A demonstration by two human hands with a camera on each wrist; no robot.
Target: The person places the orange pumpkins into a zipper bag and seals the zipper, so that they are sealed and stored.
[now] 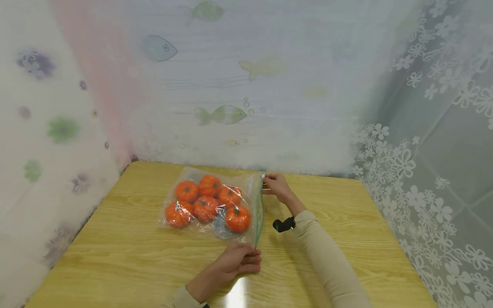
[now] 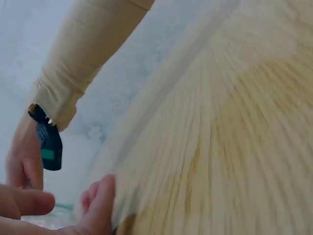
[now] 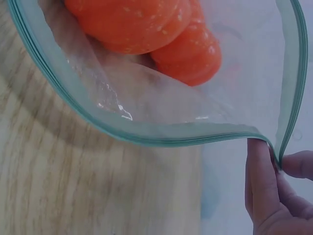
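A clear zip bag (image 1: 215,201) with a green seal strip (image 1: 259,209) lies on the wooden table (image 1: 346,231). Several small orange pumpkins (image 1: 206,208) sit inside it. My right hand (image 1: 274,185) pinches the far end of the seal; in the right wrist view its fingertips (image 3: 266,169) hold the green zip strip (image 3: 146,134) at a corner, the mouth gaping, and orange pumpkins (image 3: 146,24) show inside. My left hand (image 1: 240,260) pinches the near end of the seal. In the left wrist view, the left hand's fingers (image 2: 95,203) are blurred.
Patterned curtains with fish (image 1: 221,114) and flowers (image 1: 416,179) close in the table on the back and both sides. A small black wrist camera (image 1: 283,224) is strapped at my right sleeve. Bare wood lies to the right of the bag.
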